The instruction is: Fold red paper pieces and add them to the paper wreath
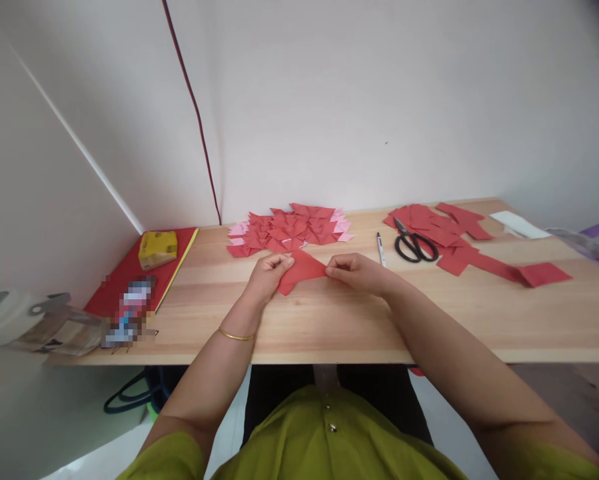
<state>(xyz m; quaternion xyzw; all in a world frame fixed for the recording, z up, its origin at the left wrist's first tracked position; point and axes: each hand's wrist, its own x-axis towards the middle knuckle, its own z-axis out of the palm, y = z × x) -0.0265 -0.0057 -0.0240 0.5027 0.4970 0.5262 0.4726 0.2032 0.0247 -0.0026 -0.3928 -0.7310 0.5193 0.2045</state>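
Note:
Between my two hands, a partly folded piece of red paper (306, 268) is held just above the wooden table (329, 320). My left hand (272, 272) pinches its left side with thumb and fingers. At the paper's right-hand point, my right hand (352, 270) grips the tip between thumb and forefinger. A flap of the sheet hangs down at its lower left. Just beyond my hands lies a pile of folded red paper pieces (289, 227), with folded pink paper pieces (344, 223) showing at both ends.
To the right are a pen (380, 250), black-handled scissors (416, 248) and flat red paper sheets (439, 227). A white paper (519, 225) lies farther right. At left, a yellow packet (158, 249) rests on a red folder (116, 273). A wall (379, 100) stands behind the table.

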